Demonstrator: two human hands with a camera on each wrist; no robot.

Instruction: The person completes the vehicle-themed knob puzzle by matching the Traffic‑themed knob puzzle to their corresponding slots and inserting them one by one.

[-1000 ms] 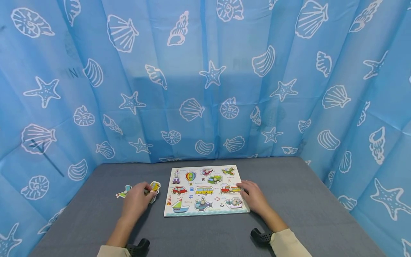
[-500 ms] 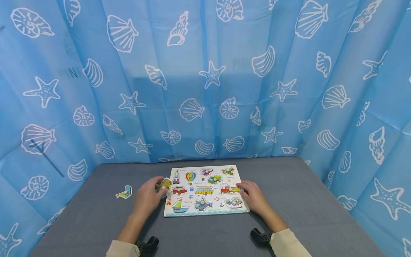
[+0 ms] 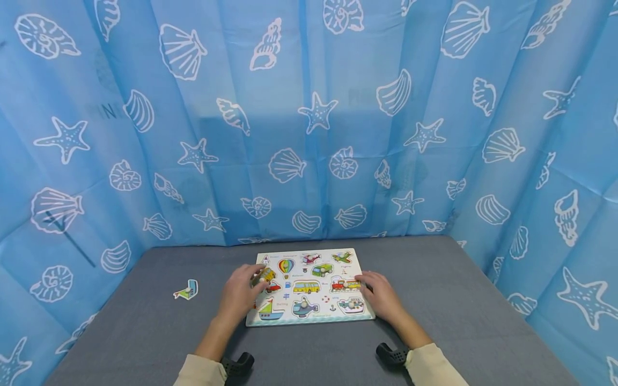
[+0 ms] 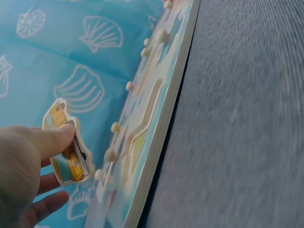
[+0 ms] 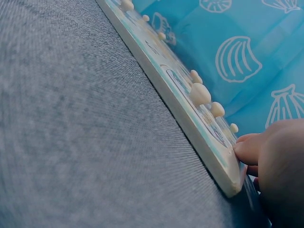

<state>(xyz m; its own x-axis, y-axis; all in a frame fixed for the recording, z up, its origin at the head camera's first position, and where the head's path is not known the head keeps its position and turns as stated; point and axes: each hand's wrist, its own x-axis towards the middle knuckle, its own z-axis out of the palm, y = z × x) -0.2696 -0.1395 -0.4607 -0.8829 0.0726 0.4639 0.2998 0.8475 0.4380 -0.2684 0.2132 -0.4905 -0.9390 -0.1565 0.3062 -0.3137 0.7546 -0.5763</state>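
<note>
My left hand [image 3: 240, 294] pinches a yellow bus puzzle piece [image 3: 267, 275] between thumb and fingers, over the left part of the wooden puzzle board [image 3: 289, 321]. In the left wrist view, the bus piece is tilted on its end, with the thumb across its printed face. The board's bus recess [image 3: 306, 287] and sailboat recess [image 3: 271, 310] hold no pieces. My right hand [image 3: 381, 294] grips the board's right edge beside the train piece [image 3: 345, 284]; the right wrist view has its thumb on top. A sailboat puzzle piece [image 3: 186, 289] lies apart on the left.
Several knobbed vehicle pieces sit in the board, among them a hot-air balloon [image 3: 286, 266], a green truck [image 3: 322, 269] and a ship [image 3: 351, 305]. Grey cloth [image 3: 309, 354] covers the table. A blue shell-print curtain [image 3: 309, 134] hangs behind and along both sides.
My left hand has carried the bus piece rightward from the table to over the board's left side. The sailboat piece came fully into sight. My right hand has stayed at the board's edge.
</note>
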